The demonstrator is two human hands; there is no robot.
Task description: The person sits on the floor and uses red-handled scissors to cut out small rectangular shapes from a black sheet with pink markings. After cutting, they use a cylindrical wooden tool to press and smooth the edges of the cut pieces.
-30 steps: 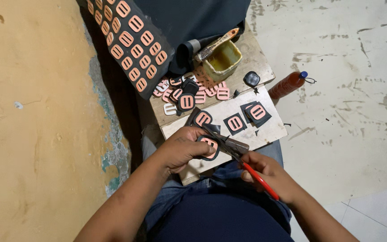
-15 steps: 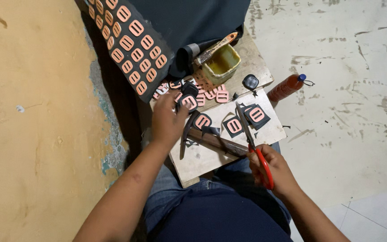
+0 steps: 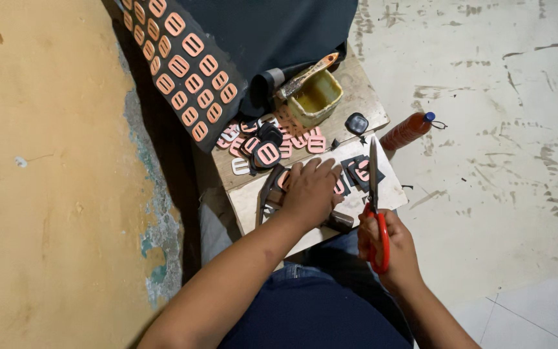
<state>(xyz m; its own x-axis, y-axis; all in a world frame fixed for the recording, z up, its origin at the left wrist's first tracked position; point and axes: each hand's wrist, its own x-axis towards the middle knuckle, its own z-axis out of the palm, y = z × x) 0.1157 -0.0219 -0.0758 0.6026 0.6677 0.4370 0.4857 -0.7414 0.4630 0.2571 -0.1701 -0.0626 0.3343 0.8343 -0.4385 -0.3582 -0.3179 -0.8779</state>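
Left hand (image 3: 309, 189) now lower, beside scissors (image 3: 376, 207)

left hand (image 3: 310, 192) covers the pieces on the white board (image 3: 389, 190) beneath it, so what its fingers touch cannot be told | scissors (image 3: 374, 194) handles mostly buried in the right hand (image 3: 385, 242) | dark sheet of orange buckles (image 3: 185, 64) cut off by the top edge | both forearms run out at the bottom edge
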